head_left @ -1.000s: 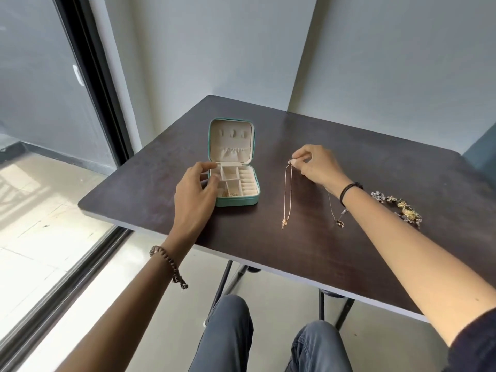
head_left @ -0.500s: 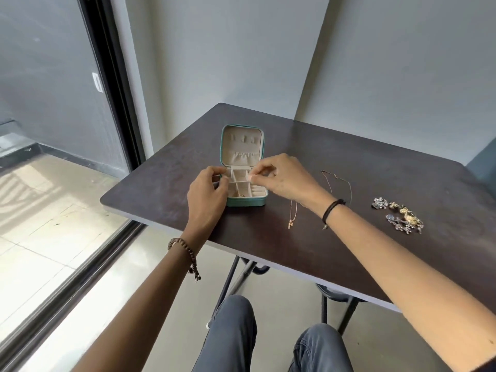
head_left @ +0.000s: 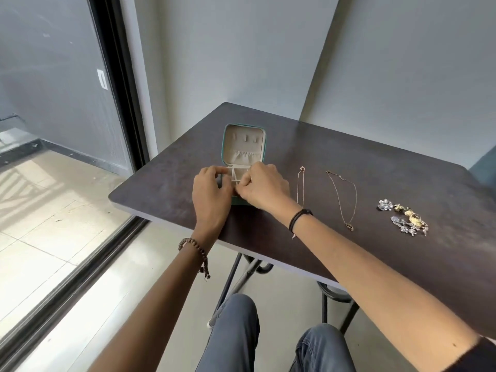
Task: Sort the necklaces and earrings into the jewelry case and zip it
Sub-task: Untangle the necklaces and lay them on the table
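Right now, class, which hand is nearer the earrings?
Right. The right hand is over the right side of the jewelry case, toward the earrings; the left hand grips the case's left side, farther away.

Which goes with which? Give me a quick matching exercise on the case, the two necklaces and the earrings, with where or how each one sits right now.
Things:
1. jewelry case
2. straight necklace
3. pendant necklace
4. earrings

Places or states:
a. farthest right on the table
b. open, lid upright
c. lies between the other necklace and the earrings
d. lies just right of the case

Pairs: 1-b; 2-d; 3-c; 4-a.
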Demonstrator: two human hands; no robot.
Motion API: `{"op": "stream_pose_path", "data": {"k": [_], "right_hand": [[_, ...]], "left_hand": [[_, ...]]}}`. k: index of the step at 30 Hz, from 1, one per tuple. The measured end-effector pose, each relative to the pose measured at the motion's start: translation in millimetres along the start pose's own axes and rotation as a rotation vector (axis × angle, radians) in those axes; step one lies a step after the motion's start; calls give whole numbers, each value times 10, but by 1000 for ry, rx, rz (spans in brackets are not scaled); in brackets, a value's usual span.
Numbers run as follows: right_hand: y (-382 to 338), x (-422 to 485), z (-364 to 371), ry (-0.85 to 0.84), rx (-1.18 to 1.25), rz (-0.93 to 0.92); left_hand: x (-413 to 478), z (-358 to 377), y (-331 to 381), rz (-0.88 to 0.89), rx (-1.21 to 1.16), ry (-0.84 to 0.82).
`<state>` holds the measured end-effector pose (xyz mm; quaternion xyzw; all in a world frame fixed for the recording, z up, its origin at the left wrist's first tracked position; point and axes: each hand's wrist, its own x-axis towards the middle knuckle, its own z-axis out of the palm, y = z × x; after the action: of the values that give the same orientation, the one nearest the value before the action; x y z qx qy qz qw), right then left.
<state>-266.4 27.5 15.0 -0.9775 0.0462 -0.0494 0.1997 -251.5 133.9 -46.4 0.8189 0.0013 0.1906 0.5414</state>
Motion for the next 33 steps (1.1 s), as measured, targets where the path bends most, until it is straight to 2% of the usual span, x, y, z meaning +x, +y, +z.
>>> {"op": "stream_pose_path", "data": {"k": [8, 14, 21, 25, 30, 33], "right_hand": [[37, -93, 44, 137, -10, -42], [180, -130, -136, 129, 457, -38], [396, -201, -483, -29, 856, -43], [470, -325, -699, -77, 965, -36], [514, -500, -864, -60, 980, -32], [580, -603, -946, -33, 980, -29]], "left_hand": [[-17, -15, -9, -1, 32, 34], [-44, -69, 61, -16, -84, 48], [-188, -189, 210, -21, -240, 46], [-311, -221, 490, 20, -380, -139], [-473, -179, 811, -41, -583, -551], [-544, -132, 887, -84, -610, -636]]}}
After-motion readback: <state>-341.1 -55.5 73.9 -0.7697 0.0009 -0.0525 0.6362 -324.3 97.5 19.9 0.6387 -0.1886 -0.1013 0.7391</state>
